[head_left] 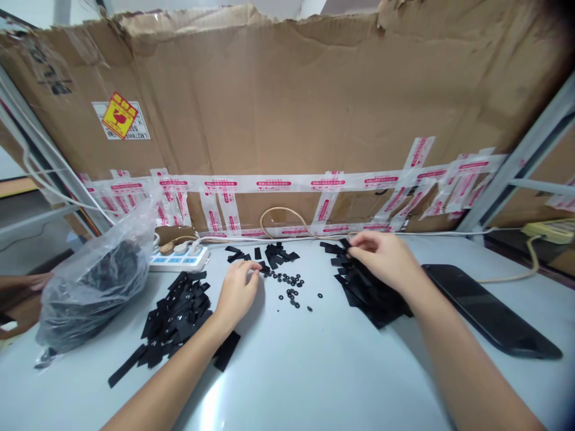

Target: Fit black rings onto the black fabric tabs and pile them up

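My right hand (380, 254) pinches a black strip (345, 243) between thumb and fingers, above a pile of black strips (371, 299) on the right. My left hand (238, 290) rests low over the table with its fingers curled together. A small black piece (264, 267) shows right at its fingertips; whether they grip it is hard to see. Several small black rings (291, 279) lie scattered between my hands. Behind them is a small heap of short black strips (276, 255). Left of my left forearm lies a larger pile of black strips with shiny round spots (179, 317).
A clear plastic bag (101, 281) with dark contents stands at the left, with another person's hand (27, 299) beyond it. A white power strip (182, 258) sits at the back. A black phone-like slab (489, 311) lies right. Taped cardboard (287, 120) walls the far side.
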Demonstrator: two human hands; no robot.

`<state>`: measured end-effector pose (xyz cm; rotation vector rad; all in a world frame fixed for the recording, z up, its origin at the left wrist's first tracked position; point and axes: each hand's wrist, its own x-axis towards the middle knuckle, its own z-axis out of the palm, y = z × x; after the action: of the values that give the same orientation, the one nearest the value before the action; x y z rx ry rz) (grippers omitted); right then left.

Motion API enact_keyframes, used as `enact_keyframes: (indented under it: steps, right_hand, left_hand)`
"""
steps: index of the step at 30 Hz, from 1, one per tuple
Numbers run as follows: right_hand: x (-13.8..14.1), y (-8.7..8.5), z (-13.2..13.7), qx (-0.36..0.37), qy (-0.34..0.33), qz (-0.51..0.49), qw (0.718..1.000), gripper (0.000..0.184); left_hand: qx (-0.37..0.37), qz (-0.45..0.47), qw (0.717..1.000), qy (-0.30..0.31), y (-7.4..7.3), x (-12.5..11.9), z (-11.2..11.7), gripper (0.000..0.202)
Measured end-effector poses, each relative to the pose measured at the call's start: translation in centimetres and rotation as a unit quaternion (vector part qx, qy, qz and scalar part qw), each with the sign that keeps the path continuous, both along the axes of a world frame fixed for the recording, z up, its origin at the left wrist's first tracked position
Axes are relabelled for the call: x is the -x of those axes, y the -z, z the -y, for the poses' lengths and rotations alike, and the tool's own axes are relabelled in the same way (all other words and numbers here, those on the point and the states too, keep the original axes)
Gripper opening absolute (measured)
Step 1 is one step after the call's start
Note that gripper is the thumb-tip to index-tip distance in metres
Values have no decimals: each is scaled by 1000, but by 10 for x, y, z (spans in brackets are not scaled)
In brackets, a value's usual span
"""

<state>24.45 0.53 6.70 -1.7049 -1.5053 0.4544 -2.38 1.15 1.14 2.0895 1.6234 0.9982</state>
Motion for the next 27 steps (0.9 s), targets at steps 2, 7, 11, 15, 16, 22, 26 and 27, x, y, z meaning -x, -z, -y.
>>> enact_keyframes:
  steps: [2,7,11,15,16,22,26,27]
  right_hand:
    - [-23,1,0,29,68,119,990,4]
    - [-31,6,-1,37,72,211,974,10]
    - [17,9,3,-42,-65,231,970,16]
    - [68,24,13,-48,-228,208,950,19]
    - [77,30,14,-50,-247,204,946,21]
    - [101,58,5,-80,-244,221,941,22]
    - [106,61,-3,-83,-221,234,943,18]
    - [107,62,-3,-78,-218,231,945,18]
  left_hand:
    - [-49,-83,995,-11,8,8,-8,28]
    - [-35,-180,982,50,25,15,-18,39]
    - [-45,-196,978,45,18,11,-17,29]
    - [-59,-208,975,41,7,10,-13,22]
    - [-60,-214,974,40,6,10,-13,23]
    - [-77,-161,984,-6,4,11,-11,24]
    - [-76,6,997,-35,1,10,-10,22]
    - [-64,54,996,-33,1,9,-10,21]
